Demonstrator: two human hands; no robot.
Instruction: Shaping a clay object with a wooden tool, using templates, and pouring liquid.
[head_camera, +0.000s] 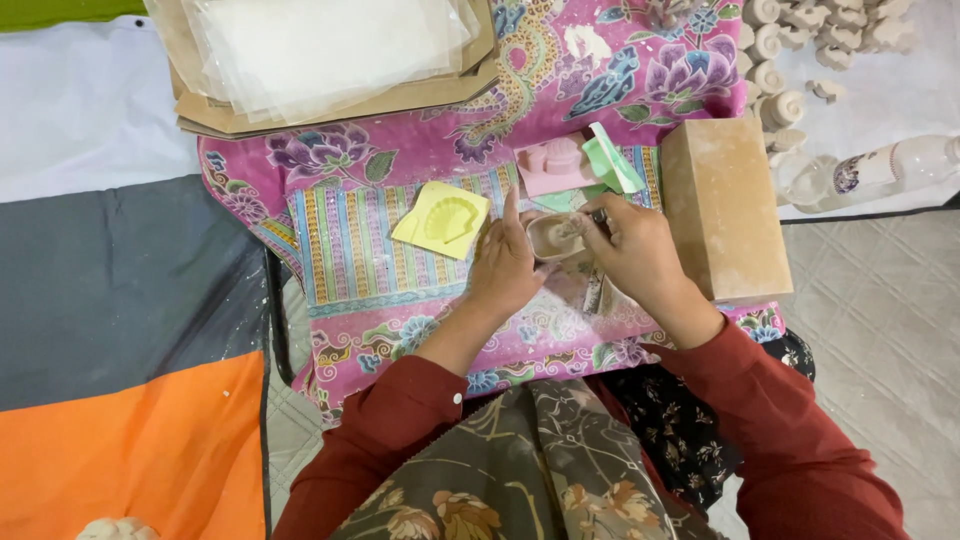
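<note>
My left hand steadies a small pale pink mould on the floral pink cloth, index finger stretched upward. My right hand pinches a thin tool at the mould's right rim; the tool is mostly hidden by my fingers. Just beyond the hands lie a pink mould and a light green mould. To the left of my left hand rests a yellow shell-shaped mould.
A tan rectangular block lies right of my hands. Cardboard trays holding translucent sheets sit at the top. Several white moulded pieces and a clear plastic bottle are on the right. Grey and orange mat lies left.
</note>
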